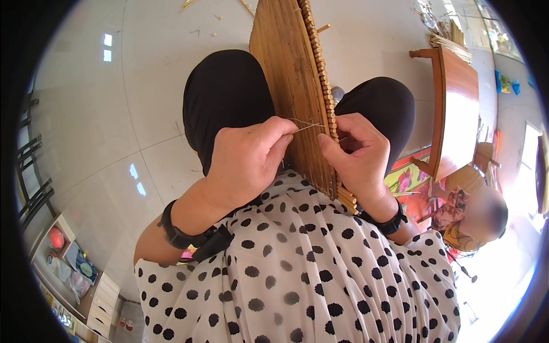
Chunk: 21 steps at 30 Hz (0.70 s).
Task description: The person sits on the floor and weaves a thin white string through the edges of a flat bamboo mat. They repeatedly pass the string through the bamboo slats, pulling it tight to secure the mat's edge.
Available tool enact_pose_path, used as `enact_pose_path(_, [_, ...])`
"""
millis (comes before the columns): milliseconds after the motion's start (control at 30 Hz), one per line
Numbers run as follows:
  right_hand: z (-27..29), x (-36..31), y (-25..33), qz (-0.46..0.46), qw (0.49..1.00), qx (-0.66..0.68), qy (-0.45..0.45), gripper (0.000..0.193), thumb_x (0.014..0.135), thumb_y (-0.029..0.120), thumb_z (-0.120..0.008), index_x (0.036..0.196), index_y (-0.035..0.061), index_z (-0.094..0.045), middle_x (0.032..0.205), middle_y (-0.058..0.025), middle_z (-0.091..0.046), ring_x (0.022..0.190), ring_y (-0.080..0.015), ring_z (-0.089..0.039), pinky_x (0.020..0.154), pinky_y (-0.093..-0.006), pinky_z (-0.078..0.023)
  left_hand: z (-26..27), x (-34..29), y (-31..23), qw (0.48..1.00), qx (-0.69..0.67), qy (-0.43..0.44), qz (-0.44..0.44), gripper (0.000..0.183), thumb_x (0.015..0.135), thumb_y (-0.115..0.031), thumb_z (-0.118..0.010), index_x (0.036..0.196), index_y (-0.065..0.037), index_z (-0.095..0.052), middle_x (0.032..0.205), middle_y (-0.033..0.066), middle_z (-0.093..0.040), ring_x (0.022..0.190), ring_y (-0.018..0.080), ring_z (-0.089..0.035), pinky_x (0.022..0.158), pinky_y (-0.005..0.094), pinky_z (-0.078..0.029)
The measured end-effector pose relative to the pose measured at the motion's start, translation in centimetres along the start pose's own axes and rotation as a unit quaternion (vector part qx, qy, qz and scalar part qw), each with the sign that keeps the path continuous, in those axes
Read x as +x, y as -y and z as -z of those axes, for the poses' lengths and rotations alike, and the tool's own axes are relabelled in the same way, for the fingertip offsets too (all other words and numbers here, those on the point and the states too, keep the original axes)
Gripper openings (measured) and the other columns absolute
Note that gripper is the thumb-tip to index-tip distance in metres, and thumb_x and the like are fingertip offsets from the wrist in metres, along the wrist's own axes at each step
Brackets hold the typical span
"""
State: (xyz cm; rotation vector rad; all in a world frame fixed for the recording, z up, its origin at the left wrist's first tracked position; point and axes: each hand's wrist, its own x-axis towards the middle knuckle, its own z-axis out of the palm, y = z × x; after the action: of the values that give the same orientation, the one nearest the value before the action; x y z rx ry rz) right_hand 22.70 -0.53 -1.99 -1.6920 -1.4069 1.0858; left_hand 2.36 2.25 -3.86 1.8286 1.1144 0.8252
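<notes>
Between my knees stands a long wooden board (289,68), running away from my lap. Along its right edge sits a tight row of short round sticks (323,74), like bamboo or reed pieces, with one stick jutting out to the right near the far end. My left hand (243,157) pinches a thin thread or wire (309,127) that stretches across the board toward the row. On the other side, my right hand (360,154) is curled at the sticks, its thumb against the board's edge; whatever lies between its fingers is hidden.
A brown wooden table (457,108) stands at the right, with a bundle of sticks (449,48) beyond it. Another person (463,220) sits at the far right. Shelves and drawers (103,300) are at the lower left. Scraps lie on the tiled floor (154,91).
</notes>
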Motion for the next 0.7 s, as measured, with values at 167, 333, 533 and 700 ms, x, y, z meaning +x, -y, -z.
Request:
enact_pose_path(167, [0.1, -0.5, -0.4, -0.001, 0.998, 0.056, 0.029, 0.032, 0.083, -0.006, -0.072, 0.114, -0.0082, -0.069, 0.108, -0.0060, -0.063, 0.088, -0.0071, -0.062, 0.074, -0.0201, -0.051, -0.1, -0.1, 0.3, 1.000, 0.010, -0.014, -0.022, 0.011, 0.089, 0.001, -0.067, 0.097, -0.005, -0.066, 0.073, 0.0102, -0.067, 0.059, 0.0250, -0.064, 0.052, 0.0319, -0.049])
enact_pose_path(333, [-0.1, -0.6, -1.5, 0.025, 0.995, 0.094, 0.020, 0.038, 0.080, 0.000, -0.078, 0.117, -0.0059, -0.070, 0.103, -0.0062, -0.064, 0.079, -0.0057, -0.064, 0.067, -0.0186, -0.053, 0.0, -0.2, 0.2, 0.999, 0.013, -0.008, -0.029, 0.012, 0.091, 0.005, -0.064, 0.101, -0.001, -0.069, 0.071, 0.0102, -0.066, 0.055, 0.0180, -0.062, 0.053, 0.0274, -0.047])
enact_pose_path(533, [0.0, -0.8, -1.7, 0.038, 0.994, 0.100, 0.017, 0.038, 0.080, 0.000, -0.078, 0.116, -0.0063, -0.070, 0.103, -0.0068, -0.064, 0.079, -0.0057, -0.064, 0.067, -0.0184, -0.053, -0.3, -0.2, 0.3, 0.999, 0.009, -0.013, -0.031, 0.010, 0.087, -0.002, -0.068, 0.095, -0.006, -0.064, 0.075, 0.0104, -0.068, 0.063, 0.0293, -0.066, 0.052, 0.0345, -0.050])
enact_pose_path(700, [0.1, -0.7, -2.0, 0.049, 0.993, 0.090, 0.051, 0.037, 0.078, 0.000, -0.079, 0.114, -0.0059, -0.071, 0.102, -0.0075, -0.065, 0.077, -0.0065, -0.064, 0.066, -0.0191, -0.053, -1.2, -0.2, 0.2, 0.999, 0.011, -0.016, -0.038, 0.009, 0.086, -0.003, -0.070, 0.090, -0.006, -0.062, 0.073, 0.0103, -0.067, 0.062, 0.0297, -0.066, 0.052, 0.0354, -0.050])
